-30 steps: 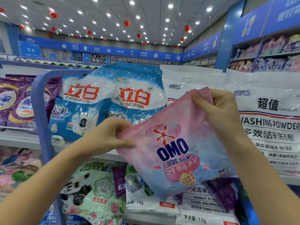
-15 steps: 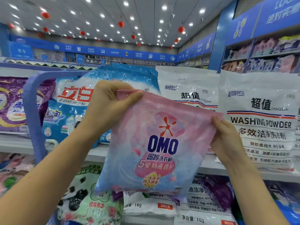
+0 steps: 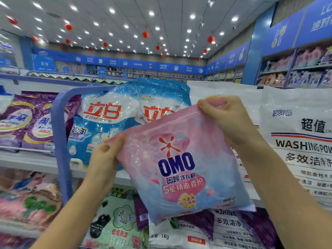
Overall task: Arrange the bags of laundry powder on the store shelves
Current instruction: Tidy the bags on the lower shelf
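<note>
Holding pink OMO bag (image 3: 177,168) tilted, in front of blue bags (image 3: 115,114). Pinching its top corners with left hand (image 3: 104,159) and right hand (image 3: 224,119), fingers curled. Could slip: slick film. Could topple blue bags if pushed in.

High up is a white ceiling (image 3: 170,6) full of small round lights (image 3: 151,13). Red lanterns (image 3: 145,34) hang from it, little round ones spread far apart. A long blue band (image 3: 125,62) with small white pictures runs along the far wall. At its left end is a blue sign (image 3: 44,64) with white letters. On the right stands a tall blue pillar (image 3: 251,65), and a big blue board (image 3: 282,35) is beside it. On the left, close up, a thick blue handle (image 3: 60,141) bends over like an arch.
</note>
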Motion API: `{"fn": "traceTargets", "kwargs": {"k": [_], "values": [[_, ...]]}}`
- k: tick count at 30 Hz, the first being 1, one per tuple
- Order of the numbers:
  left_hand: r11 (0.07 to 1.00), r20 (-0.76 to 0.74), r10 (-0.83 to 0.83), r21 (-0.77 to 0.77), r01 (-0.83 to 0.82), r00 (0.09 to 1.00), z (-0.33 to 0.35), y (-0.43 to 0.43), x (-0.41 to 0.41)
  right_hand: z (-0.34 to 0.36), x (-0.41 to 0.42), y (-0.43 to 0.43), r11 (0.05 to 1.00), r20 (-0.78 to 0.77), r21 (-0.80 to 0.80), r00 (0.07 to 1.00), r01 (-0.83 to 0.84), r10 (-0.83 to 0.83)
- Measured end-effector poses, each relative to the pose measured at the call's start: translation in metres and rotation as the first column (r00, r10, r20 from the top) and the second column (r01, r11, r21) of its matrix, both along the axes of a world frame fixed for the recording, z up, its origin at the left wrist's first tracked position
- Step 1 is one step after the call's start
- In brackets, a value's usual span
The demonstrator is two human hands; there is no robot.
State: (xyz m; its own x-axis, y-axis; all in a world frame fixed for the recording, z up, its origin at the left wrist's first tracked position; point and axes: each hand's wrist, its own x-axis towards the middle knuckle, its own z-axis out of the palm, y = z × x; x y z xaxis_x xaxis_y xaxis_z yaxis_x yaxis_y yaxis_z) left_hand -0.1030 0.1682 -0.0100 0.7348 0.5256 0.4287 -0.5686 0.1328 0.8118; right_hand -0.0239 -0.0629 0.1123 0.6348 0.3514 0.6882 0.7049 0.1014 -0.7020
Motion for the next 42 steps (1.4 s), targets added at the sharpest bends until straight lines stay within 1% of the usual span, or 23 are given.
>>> {"fn": "traceTargets", "kwargs": {"k": [1, 3, 5, 7, 9, 12, 14, 16, 19, 20, 24, 26, 28, 29, 30, 31, 33, 35, 36, 37, 39, 40, 42], "values": [[0.995, -0.009, -0.081, -0.061, 0.080, 0.997, -0.018, -0.002, 0.000, 0.002, -0.001, 0.005, 1.000, 0.016, -0.013, 1.000, 0.010, -0.009], [0.966, -0.060, -0.240, -0.107, 0.233, 0.969, -0.049, -0.014, -0.002, 0.006, 0.001, 0.010, 1.000, 0.019, -0.014, 1.000, 0.018, -0.017], [0.941, -0.125, -0.338, -0.061, 0.332, 0.933, -0.072, -0.030, -0.002, 0.011, 0.002, 0.012, 1.000, 0.011, 0.006, 1.000, 0.022, -0.022], [0.926, -0.203, -0.362, 0.032, 0.376, 0.910, -0.081, -0.043, 0.000, 0.017, 0.002, 0.012, 0.999, 0.016, 0.034, 1.000, 0.002, -0.003], [0.936, -0.231, -0.320, 0.070, 0.344, 0.919, -0.077, -0.048, 0.004, 0.022, 0.001, 0.010, 0.997, 0.030, 0.069, 0.999, -0.028, 0.026], [0.968, -0.211, -0.232, 0.043, 0.246, 0.949, -0.064, -0.047, 0.013, 0.030, 0.005, 0.003, 0.992, 0.019, 0.113, 0.998, -0.057, 0.056], [0.955, -0.180, -0.293, -0.007, 0.296, 0.939, -0.054, -0.047, 0.015, 0.033, 0.009, -0.003, 0.987, -0.031, 0.146, 0.997, -0.072, 0.077], [0.933, -0.183, -0.359, -0.027, 0.360, 0.915, -0.048, -0.049, 0.014, 0.033, 0.015, -0.011, 0.981, -0.093, 0.169, 0.989, -0.096, 0.112], [0.937, -0.178, -0.348, -0.029, 0.349, 0.920, -0.044, -0.054, 0.010, 0.033, 0.026, -0.025, 0.974, -0.166, 0.179, 0.971, -0.139, 0.170], [0.946, -0.166, -0.324, -0.024, 0.325, 0.931, -0.041, -0.056, 0.008, 0.032, 0.029, -0.030, 0.971, -0.185, 0.182, 0.965, -0.155, 0.188], [0.965, -0.136, -0.225, 0.107, 0.240, 0.965, -0.028, -0.061, -0.005, 0.026, 0.047, -0.040, 0.970, -0.231, 0.191, 0.954, -0.150, 0.193], [0.977, -0.117, -0.159, 0.127, 0.174, 0.980, -0.021, -0.062, -0.016, 0.019, 0.057, -0.039, 0.960, -0.276, 0.219, 0.933, -0.172, 0.230], [0.984, -0.114, -0.099, 0.135, 0.114, 0.989, -0.017, -0.062, -0.026, 0.011, 0.062, -0.035, 0.938, -0.317, 0.243, 0.894, -0.245, 0.316], [0.987, -0.121, -0.062, 0.141, 0.079, 0.991, -0.014, -0.062, -0.032, 0.007, 0.064, -0.035, 0.914, -0.331, 0.257, 0.860, -0.314, 0.388], [0.989, -0.127, -0.007, 0.144, 0.025, 0.992, -0.014, -0.060, -0.043, -0.001, 0.064, -0.028, 0.876, -0.348, 0.258, 0.807, -0.408, 0.478], [0.990, -0.129, 0.013, 0.142, 0.005, 0.992, -0.013, -0.058, -0.050, -0.009, 0.065, -0.028, 0.834, -0.339, 0.251, 0.762, -0.491, 0.551], [0.990, -0.138, 0.085, 0.124, -0.068, 0.987, -0.015, -0.052, -0.069, -0.032, 0.064, -0.017, 0.761, -0.344, 0.178, 0.685, -0.624, 0.642], [0.983, -0.134, 0.171, 0.086, -0.160, 0.976, -0.016, -0.045, -0.094, -0.065, 0.055, 0.007, 0.730, -0.422, 0.058, 0.646, -0.680, 0.636], [0.979, -0.139, 0.202, 0.067, -0.194, 0.970, -0.018, -0.040, -0.108, -0.081, 0.047, 0.021, 0.714, -0.473, 0.030, 0.619, -0.700, 0.627], [0.970, -0.149, 0.241, 0.059, -0.234, 0.959, -0.019, -0.035, -0.123, -0.098, 0.038, 0.037, 0.673, -0.524, 0.026, 0.564, -0.739, 0.639], [0.950, -0.173, 0.311, 0.037, -0.309, 0.935, -0.022, -0.025, -0.153, -0.125, 0.016, 0.067, 0.556, -0.600, 0.070, 0.410, -0.828, 0.687], [0.940, -0.196, 0.337, 0.017, -0.340, 0.921, -0.025, -0.019, -0.167, -0.134, 0.006, 0.083, 0.521, -0.624, 0.078, 0.366, -0.850, 0.691], [0.911, -0.234, 0.388, -0.051, -0.410, 0.891, -0.032, -0.006, -0.196, -0.144, -0.017, 0.117, 0.483, -0.627, 0.066, 0.340, -0.873, 0.701]]}}
